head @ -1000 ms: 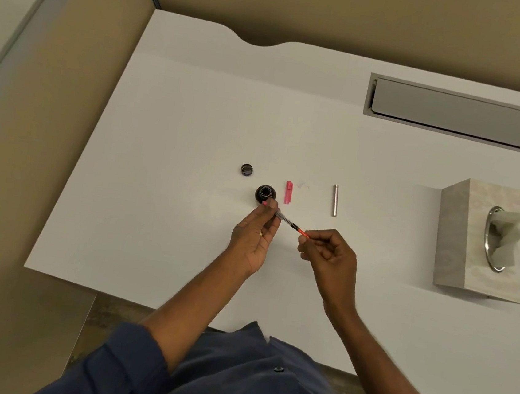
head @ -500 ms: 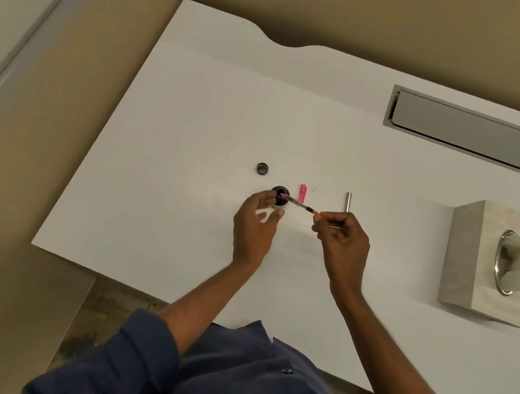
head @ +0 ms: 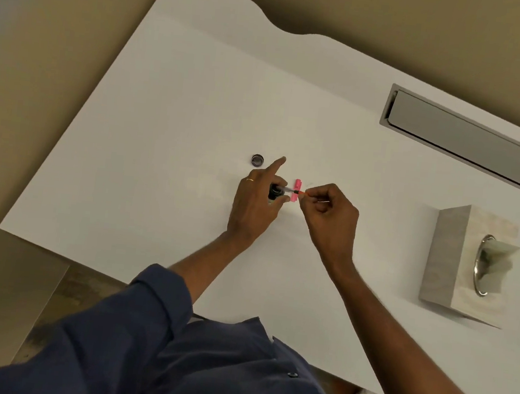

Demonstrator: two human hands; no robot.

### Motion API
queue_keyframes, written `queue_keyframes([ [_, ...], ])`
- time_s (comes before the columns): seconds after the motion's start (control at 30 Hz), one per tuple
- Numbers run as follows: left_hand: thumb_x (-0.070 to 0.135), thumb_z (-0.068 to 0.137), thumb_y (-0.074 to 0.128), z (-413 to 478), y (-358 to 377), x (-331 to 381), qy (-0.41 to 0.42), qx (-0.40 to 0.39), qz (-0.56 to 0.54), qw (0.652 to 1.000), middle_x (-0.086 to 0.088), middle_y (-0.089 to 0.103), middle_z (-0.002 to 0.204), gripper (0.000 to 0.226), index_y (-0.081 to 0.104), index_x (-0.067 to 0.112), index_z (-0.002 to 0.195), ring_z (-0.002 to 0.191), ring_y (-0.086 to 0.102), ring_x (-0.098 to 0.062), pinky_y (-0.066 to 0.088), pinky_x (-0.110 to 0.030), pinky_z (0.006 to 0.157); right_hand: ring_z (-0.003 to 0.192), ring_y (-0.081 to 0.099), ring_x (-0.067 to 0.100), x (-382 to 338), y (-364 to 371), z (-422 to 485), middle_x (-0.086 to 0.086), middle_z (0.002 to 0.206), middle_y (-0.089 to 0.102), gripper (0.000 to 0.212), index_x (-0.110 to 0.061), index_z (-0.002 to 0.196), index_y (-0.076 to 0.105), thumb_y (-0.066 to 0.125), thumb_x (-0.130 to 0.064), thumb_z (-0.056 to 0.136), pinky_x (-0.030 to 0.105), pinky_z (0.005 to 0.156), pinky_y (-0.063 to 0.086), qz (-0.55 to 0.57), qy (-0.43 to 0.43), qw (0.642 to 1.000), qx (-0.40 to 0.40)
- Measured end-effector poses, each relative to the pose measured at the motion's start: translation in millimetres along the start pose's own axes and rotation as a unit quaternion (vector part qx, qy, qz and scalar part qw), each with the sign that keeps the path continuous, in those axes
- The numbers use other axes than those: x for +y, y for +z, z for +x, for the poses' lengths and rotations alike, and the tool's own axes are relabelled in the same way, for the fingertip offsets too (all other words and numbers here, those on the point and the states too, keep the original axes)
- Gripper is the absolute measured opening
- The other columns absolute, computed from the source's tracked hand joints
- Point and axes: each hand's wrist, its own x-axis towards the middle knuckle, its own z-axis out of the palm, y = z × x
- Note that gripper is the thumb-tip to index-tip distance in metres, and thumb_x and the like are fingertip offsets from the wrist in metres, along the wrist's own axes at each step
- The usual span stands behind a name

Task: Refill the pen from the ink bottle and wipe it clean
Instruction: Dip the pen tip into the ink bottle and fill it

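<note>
The right hand (head: 330,217) pinches the back end of the thin pen (head: 288,190), and the pen's front tip dips into the open ink bottle (head: 274,193). The left hand (head: 252,209) grips the bottle on the white tabletop (head: 164,122), with 1 finger pointing up. A pink pen piece (head: 297,186) lies just behind the pen. The bottle cap (head: 257,160) sits near the left hand. A tissue box (head: 450,265) stands well apart on the right.

A black ink bottle (head: 274,193) sits under the left hand (head: 252,207), a pink cap (head: 297,185) just beyond the right hand (head: 330,215). The counter (head: 179,124) is plain white, the sleeve (head: 158,295) dark blue, the tissue box (head: 466,263) mottled beige.
</note>
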Motion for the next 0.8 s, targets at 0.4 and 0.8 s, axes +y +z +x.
queue_keyframes([
  [0.4,0.022,0.088,0.077,-0.1,4.1,-5.2,-0.029,0.037,-0.031,0.998,0.014,0.074,0.104,0.067,0.046,0.026,0.147,0.104,0.058,-0.007,0.039,-0.017,0.097,0.08,0.07,-0.002,-12.4,1.9,25.2,-0.016,0.082,0.073,0.011,-0.018,0.093,0.076,0.076,-0.028,0.093,0.012,0.071,0.052,-0.12,-0.108,0.984,-0.073],
  [0.8,0.019,0.09,0.076,-0.4,8.7,-9.9,-0.08,0.039,-0.109,0.99,0.014,0.072,0.104,0.065,0.046,0.03,0.147,0.107,0.055,-0.007,0.044,-0.016,0.092,0.079,0.069,0.012,-21.6,-6.1,33.7,-0.001,0.096,0.079,0.012,-0.017,0.102,0.079,0.069,-0.022,0.099,0.024,0.074,0.054,-0.263,-0.24,0.929,-0.102],
])
